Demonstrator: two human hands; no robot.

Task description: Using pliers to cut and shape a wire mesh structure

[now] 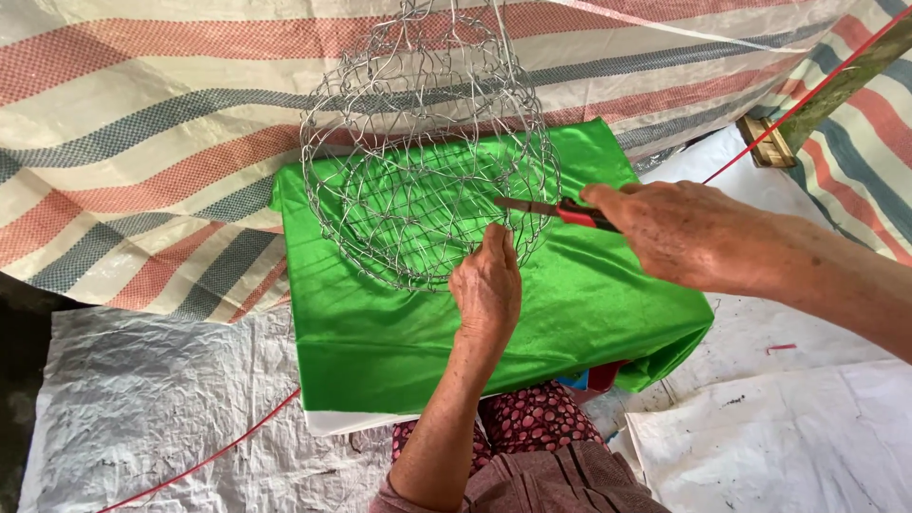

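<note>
A big striped sheet in red, grey and white hangs at the back, and white plastic sheets cover the ground. In the middle sits a block wrapped in shiny green cloth. On top of the green cloth, toward its far side, stands a round wire basket made of thin silver wire bent into loops. It is like a cage, and you can see right through it. Nothing is inside it.

The left hand pinches the near rim of the wire basket with its fingers. The right hand is closed tight around pliers with red handles. The dark tips of the pliers reach into the basket's wire at its right side. A thin red cord runs off to the upper right.
</note>
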